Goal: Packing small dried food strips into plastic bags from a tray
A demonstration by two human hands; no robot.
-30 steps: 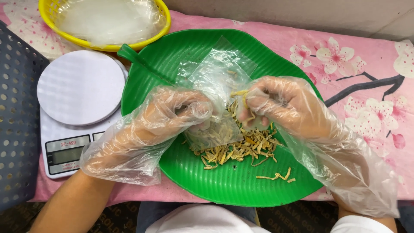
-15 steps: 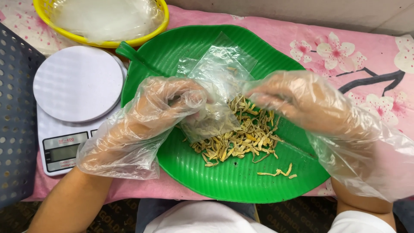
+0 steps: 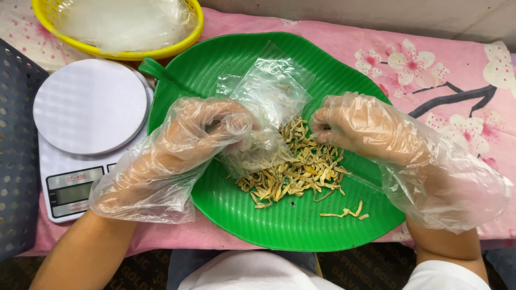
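Observation:
A green leaf-shaped tray [image 3: 301, 225] holds a pile of thin yellowish dried strips [image 3: 295, 172]. Both my hands wear loose clear plastic gloves. My left hand [image 3: 204, 131] grips a small clear plastic bag [image 3: 269, 102] that lies on the tray with some strips inside it. My right hand [image 3: 360, 126] is at the pile's right edge, its fingertips pinched together over a few strips beside the bag's mouth. A few loose strips [image 3: 344, 212] lie apart near the tray's front.
A white kitchen scale [image 3: 80, 123] with a round platform stands left of the tray. A yellow basket [image 3: 123, 24] with clear plastic bags sits at the back left. A dark perforated crate [image 3: 16, 161] is at the far left. A pink floral cloth [image 3: 457, 70] covers the table.
My hands have drawn apart. The right hand has left the bag's mouth and moved right to the pile; the bag now lies flatter on the tray in my left hand.

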